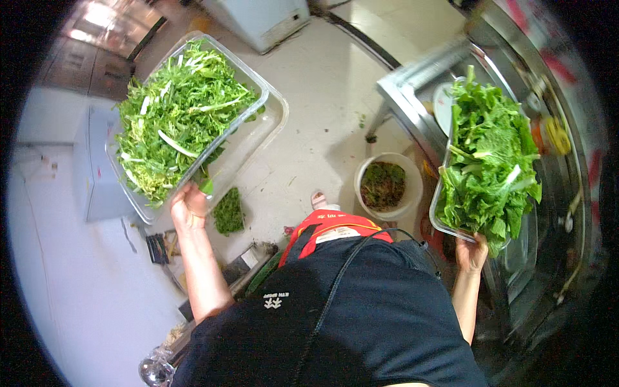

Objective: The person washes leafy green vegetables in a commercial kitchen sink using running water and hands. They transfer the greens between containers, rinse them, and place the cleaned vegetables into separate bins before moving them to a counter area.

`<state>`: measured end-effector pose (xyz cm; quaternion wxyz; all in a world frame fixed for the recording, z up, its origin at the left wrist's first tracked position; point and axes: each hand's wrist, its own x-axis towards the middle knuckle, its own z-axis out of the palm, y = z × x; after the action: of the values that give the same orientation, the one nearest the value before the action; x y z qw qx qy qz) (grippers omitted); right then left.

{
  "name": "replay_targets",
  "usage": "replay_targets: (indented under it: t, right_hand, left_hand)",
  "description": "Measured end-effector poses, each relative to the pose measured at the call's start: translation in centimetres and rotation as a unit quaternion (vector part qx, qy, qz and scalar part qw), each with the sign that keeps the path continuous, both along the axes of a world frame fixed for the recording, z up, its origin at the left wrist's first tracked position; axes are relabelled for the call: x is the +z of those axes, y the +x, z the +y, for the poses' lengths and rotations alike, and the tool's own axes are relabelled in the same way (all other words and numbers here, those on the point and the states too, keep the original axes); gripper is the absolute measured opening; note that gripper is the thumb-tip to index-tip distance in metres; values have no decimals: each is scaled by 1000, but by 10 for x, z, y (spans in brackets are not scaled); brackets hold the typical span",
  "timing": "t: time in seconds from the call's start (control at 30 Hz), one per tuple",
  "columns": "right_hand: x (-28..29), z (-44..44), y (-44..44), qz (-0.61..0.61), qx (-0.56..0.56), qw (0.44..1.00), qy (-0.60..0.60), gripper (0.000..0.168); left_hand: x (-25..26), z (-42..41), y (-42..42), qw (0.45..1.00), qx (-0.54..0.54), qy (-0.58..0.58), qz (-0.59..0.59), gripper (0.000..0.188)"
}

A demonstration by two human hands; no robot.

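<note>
My left hand (pixel 189 208) grips the near rim of a clear plastic container (pixel 238 126), lifted over the floor on the left. Heaped in it are frilly leafy greens (pixel 181 109) with pale stems. A second clear edge shows beyond its right side; whether it belongs to another box, I cannot tell. On the right, my right hand (pixel 471 252) holds the near end of another clear plastic container (pixel 439 205). Broad-leaved greens (pixel 491 159) pile above its rim and hang over the end by my fingers. Its underside is hidden.
A stainless steel sink unit (pixel 404 94) runs along the right, with a pale plate (pixel 442 109) behind the container. On the floor stand a white bucket (pixel 413 186) of plant scraps and a heap of greens (pixel 228 213). Pale cabinets (pixel 263 24) stand at the back.
</note>
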<state>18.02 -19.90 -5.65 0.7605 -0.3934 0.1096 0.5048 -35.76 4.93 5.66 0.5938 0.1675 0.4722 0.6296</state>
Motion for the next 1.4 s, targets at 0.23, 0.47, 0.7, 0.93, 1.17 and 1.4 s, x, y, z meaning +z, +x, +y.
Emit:
replay_targets:
  t: [0.23, 0.47, 0.7, 0.93, 1.17, 1.4]
  right_hand:
    - [4, 7, -9, 49, 39, 997, 41, 27]
    - [74, 72, -18, 9, 134, 990, 36, 14]
    - [18, 233, -20, 21, 289, 956, -46, 14]
    - [39, 222, -10, 1, 351, 936, 25, 16]
    - [31, 250, -31, -13, 342, 940, 16, 19]
    - [76, 309, -50, 41, 427, 903, 3, 13]
  left_hand:
    - [1, -22, -34, 986, 45, -56, 150, 8]
    - [29, -44, -11, 983, 127, -61, 118, 5]
    - [-6, -45, -16, 948, 270, -136, 101, 16]
    - [-75, -113, -21, 860, 126, -152, 471, 24]
    - [16, -111, 29, 648, -93, -280, 703, 13]
    - [-4, -43, 22, 961, 263, -64, 57, 29]
